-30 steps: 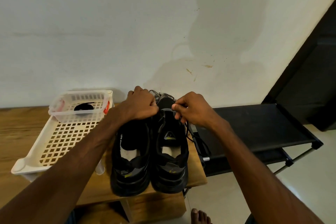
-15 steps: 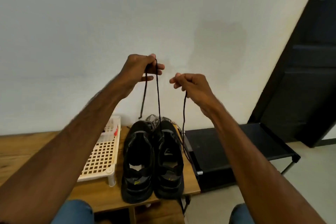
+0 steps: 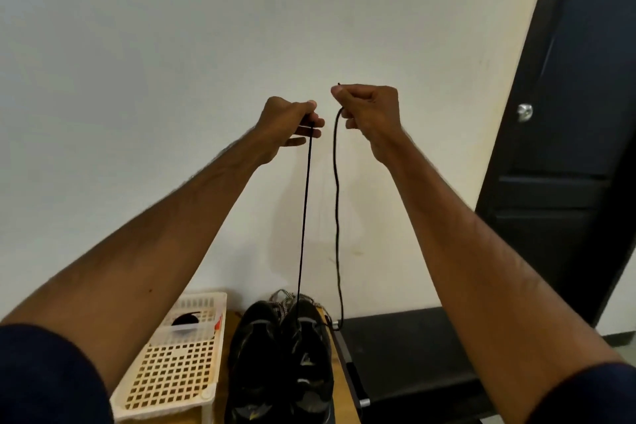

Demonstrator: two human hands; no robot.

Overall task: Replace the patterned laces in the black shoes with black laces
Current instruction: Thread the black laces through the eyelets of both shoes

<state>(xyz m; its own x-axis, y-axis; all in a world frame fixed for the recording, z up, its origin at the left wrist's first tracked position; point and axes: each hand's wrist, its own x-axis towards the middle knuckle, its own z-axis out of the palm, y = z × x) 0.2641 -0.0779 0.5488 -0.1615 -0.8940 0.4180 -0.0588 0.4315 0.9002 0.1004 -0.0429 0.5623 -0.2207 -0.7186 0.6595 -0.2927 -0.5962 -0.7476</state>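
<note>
Two black shoes [image 3: 280,360] stand side by side on a wooden table [image 3: 339,372], toes toward the wall. A black lace [image 3: 303,217] runs up from the right shoe in two strands. My left hand [image 3: 287,126] pinches the taut left strand high in front of the wall. My right hand [image 3: 370,110] grips the end of the wavier right strand, slightly higher. Patterned black-and-white laces [image 3: 284,299] lie bunched behind the shoe toes.
A cream plastic basket [image 3: 172,379] sits left of the shoes, with a small clear container [image 3: 187,322] holding something black at its far end. A black low shelf [image 3: 406,351] stands to the right, and a dark door [image 3: 568,131] beyond it.
Both hands have risen from the shoe tops to well above the table, drawing the black lace up into two long strands. The view has tilted upward.
</note>
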